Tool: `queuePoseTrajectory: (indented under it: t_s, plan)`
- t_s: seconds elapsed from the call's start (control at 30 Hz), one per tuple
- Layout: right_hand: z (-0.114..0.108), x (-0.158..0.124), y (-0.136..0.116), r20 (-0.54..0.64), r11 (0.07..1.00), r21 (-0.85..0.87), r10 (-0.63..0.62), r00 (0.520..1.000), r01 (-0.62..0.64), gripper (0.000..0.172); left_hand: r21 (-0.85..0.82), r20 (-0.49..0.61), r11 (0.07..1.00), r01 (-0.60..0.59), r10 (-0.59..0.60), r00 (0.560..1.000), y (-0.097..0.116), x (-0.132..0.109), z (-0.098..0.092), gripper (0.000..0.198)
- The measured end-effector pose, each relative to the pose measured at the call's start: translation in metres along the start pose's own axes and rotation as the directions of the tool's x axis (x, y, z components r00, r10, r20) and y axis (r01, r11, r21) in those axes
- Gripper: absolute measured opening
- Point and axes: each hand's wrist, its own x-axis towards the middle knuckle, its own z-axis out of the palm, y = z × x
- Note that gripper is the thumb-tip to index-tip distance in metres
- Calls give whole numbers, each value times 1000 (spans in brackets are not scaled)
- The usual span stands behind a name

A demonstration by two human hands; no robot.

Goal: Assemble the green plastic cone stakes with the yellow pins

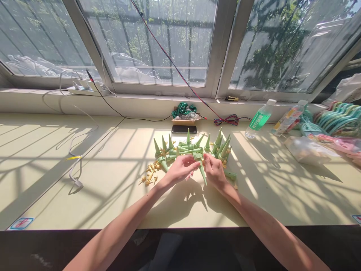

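Observation:
A green pointed piece [202, 174] hangs tip down between my hands above the table. My left hand [184, 168] has its fingers closed on the wide upper end of this piece. Beside it, my right hand [214, 169] is closed in a pinch against the piece's right side; what its fingertips hold is too small to make out. Several green cones [188, 137] stand upright behind my hands, with green tubes lying among them. Small yellow pieces [150, 173] are scattered to the left of my left hand.
A black phone [184, 129] lies behind the cones, near a small box [184, 121] of green material. Bottles [258, 120], a plastic bag [306, 150] and hangers [338, 118] are at the right. A white cable [73, 152] crosses the table's left part.

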Motion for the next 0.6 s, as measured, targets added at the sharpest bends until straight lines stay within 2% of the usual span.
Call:
queuePoseTrajectory:
  t_s: [0.27, 0.6]
  plan:
    - [2, 0, 2, 4, 999, 14, 34, 999, -34, 44, 117, -82, 987, -114, 124, 989, 2, 1, 4, 33]
    - [3, 0, 5, 16, 996, 36, 77, 997, -78, 46, 281, -149, 943, -178, 226, 963, -1, -2, 8, 16]
